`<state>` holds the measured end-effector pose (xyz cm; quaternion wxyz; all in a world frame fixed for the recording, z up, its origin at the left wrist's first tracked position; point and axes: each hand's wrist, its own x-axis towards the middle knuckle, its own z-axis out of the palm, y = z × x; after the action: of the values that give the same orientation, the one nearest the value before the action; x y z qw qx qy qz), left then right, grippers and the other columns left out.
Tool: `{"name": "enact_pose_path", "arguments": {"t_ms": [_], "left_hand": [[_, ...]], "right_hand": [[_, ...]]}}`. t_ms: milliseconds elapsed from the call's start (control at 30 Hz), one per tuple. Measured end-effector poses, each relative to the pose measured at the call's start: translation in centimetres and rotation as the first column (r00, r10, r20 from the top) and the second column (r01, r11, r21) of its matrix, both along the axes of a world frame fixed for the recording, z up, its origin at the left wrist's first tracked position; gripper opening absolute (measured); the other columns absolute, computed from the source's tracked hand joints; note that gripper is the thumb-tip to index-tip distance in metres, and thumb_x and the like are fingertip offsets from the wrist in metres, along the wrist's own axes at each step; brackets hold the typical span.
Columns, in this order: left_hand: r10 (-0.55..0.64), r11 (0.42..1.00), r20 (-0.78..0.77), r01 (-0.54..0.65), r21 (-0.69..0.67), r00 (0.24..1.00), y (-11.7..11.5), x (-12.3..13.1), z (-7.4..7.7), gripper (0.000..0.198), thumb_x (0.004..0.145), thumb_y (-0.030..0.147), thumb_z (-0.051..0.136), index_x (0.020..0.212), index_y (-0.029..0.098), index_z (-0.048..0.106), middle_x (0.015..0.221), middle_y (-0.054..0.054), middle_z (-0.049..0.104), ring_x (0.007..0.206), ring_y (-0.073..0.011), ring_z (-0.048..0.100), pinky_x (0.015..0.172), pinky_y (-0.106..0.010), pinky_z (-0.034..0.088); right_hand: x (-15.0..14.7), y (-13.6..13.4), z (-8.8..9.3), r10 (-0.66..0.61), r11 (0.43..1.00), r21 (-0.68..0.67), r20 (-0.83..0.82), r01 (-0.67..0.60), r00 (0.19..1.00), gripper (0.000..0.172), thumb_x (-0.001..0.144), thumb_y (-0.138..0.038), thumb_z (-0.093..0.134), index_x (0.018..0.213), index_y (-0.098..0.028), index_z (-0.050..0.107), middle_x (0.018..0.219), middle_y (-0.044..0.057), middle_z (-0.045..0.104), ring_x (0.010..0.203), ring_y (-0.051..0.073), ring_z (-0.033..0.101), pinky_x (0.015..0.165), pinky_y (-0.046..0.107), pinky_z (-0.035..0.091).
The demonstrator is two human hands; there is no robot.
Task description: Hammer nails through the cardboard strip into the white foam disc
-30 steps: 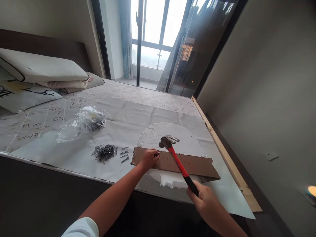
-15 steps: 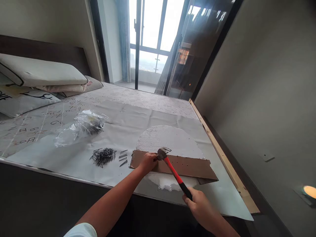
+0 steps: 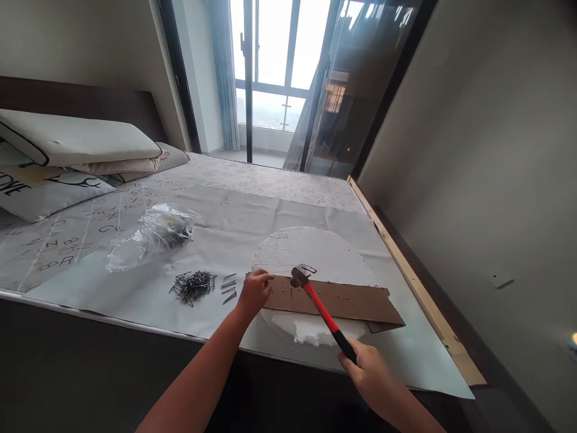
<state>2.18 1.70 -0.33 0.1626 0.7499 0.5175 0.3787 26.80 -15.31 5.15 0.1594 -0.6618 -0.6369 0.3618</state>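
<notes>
My right hand (image 3: 372, 373) is wrapped round the black grip of a red-handled claw hammer (image 3: 322, 308). The hammer's metal head is over a brown board (image 3: 356, 304), which has a row of small nails or holes. My left hand (image 3: 255, 288) rests at the board's left end, its fingers partly apart with nothing seen between them. Under the board is a round white foam piece (image 3: 315, 249). Several loose nails (image 3: 229, 291) lie left of my left hand, beside a dark pile of nails (image 3: 193, 285).
A clear plastic bag (image 3: 155, 231) with dark contents lies behind the nail pile on a grey sheet (image 3: 234, 210) over a bed. Pillows (image 3: 81, 141) are at the far left. A wooden strip (image 3: 406, 270) runs along the right edge.
My left hand has moved left from beside the hammer head to the board's left end, and its fingers have opened. The hammer stays almost where it was over the board.
</notes>
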Motion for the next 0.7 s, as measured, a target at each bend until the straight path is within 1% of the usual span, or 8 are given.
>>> {"name": "enact_pose_path", "arguments": {"t_ms": [133,233,333,400,467,533,600,700], "left_hand": [[0.204,0.979,0.046,-0.205,0.016,0.978,-0.5,-4.4,0.5,0.03,0.073,0.009,0.045,0.088,0.018,0.07,0.09,-0.004,0.065,0.079,-0.0152,0.061,0.074,-0.025,0.049],[0.295,0.955,-0.072,-0.297,-0.02,0.953,-1.5,-8.1,-1.2,0.028,0.074,0.009,0.045,0.086,0.017,0.069,0.089,-0.005,0.066,0.084,-0.0177,0.061,0.078,-0.027,0.048],[0.236,0.95,-0.283,-0.281,-0.132,0.93,-2.7,-10.7,-3.8,0.024,0.076,0.009,0.047,0.088,0.016,0.067,0.091,-0.007,0.066,0.09,-0.019,0.06,0.083,-0.028,0.046],[0.171,0.937,-0.402,-0.275,-0.217,0.9,-3.0,-11.3,-5.2,0.024,0.078,0.01,0.048,0.093,0.017,0.066,0.098,-0.008,0.065,0.089,-0.0184,0.061,0.082,-0.027,0.045],[0.118,0.925,-0.497,-0.277,-0.259,0.86,-2.9,-11.4,-6.1,0.024,0.081,0.012,0.048,0.096,0.018,0.065,0.102,-0.008,0.064,0.088,-0.0182,0.061,0.08,-0.027,0.045],[0.075,0.925,-0.565,-0.268,-0.268,0.822,-2.3,-11.1,-6.5,0.023,0.083,0.013,0.045,0.093,0.019,0.065,0.102,-0.008,0.063,0.089,-0.0186,0.061,0.078,-0.026,0.044],[0.029,0.927,-0.612,-0.25,-0.279,0.79,-1.6,-10.7,-6.6,0.023,0.083,0.013,0.043,0.089,0.019,0.065,0.1,-0.008,0.063,0.089,-0.019,0.061,0.076,-0.026,0.044],[-0.019,0.918,-0.655,-0.247,-0.311,0.756,-0.5,-10.3,-6.5,0.022,0.082,0.011,0.042,0.085,0.017,0.064,0.098,-0.009,0.063,0.087,-0.0198,0.062,0.075,-0.027,0.043]], "right_hand": [[-0.3,0.2,-0.8,-0.022,0.999,-0.024,-0.004,0.022,1.0,0.017,0.081,-0.031,0.041,0.069,-0.021,0.048,0.064,0.0,0.054,0.057,0.016,0.046,0.054,0.027,0.034],[-0.5,0.4,-1.8,-0.025,0.999,-0.033,0.0,0.025,1.0,0.014,0.078,-0.028,0.043,0.072,-0.02,0.053,0.065,0.002,0.058,0.061,0.018,0.051,0.057,0.028,0.037],[-0.1,0.4,-2.2,-0.012,1.0,-0.026,-0.023,0.012,1.0,0.017,0.077,-0.029,0.042,0.076,-0.02,0.057,0.067,0.001,0.06,0.066,0.02,0.056,0.061,0.029,0.04],[0.3,0.1,-2.2,0.021,0.999,-0.03,-0.074,-0.024,0.997,0.018,0.073,-0.027,0.046,0.082,-0.02,0.059,0.071,0.001,0.061,0.069,0.02,0.058,0.063,0.029,0.042],[0.9,-0.5,-2.5,0.06,0.996,-0.063,-0.163,-0.071,0.985,0.029,0.068,-0.022,0.047,0.094,-0.018,0.059,0.073,0.0,0.062,0.069,0.019,0.059,0.062,0.028,0.044],[1.2,-1.2,-3.1,0.041,0.987,-0.137,-0.266,-0.08,0.963,0.044,0.067,-0.02,0.044,0.11,-0.015,0.054,0.066,-0.001,0.06,0.063,0.018,0.06,0.06,0.027,0.046],[1.3,-1.9,-3.8,-0.025,0.971,-0.232,-0.342,-0.059,0.939,0.056,0.072,-0.023,0.041,0.127,-0.01,0.042,0.054,-0.004,0.056,0.054,0.017,0.06,0.055,0.027,0.047],[1.4,-2.3,-4.1,-0.073,0.953,-0.301,-0.316,-0.028,0.946,0.064,0.081,-0.034,0.036,0.139,-0.008,0.026,0.04,-0.009,0.048,0.038,0.018,0.054,0.043,0.026,0.042]]}}
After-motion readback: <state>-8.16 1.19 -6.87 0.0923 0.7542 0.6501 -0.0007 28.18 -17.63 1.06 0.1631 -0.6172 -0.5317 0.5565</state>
